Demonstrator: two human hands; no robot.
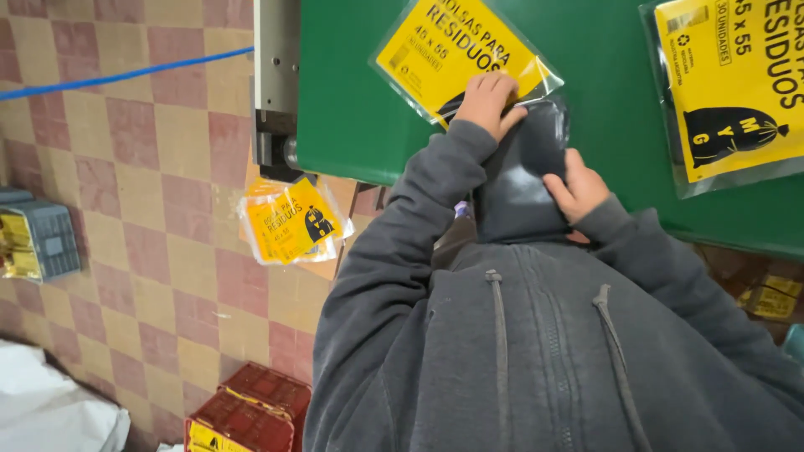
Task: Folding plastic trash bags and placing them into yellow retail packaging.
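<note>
Head view: left hand pinches the clear yellow-labelled packet, right hand presses the dark folded bag bundle at the green worktop edge — bundle only partly in; a finished packet lies upper right.

Under the left hand lies a glossy clear plastic packet with yellow paper label. Between both hands sits a smooth, matt dark plastic bag bundle. Beyond them spreads the matt green tabletop.

Hands on packet on table
</note>
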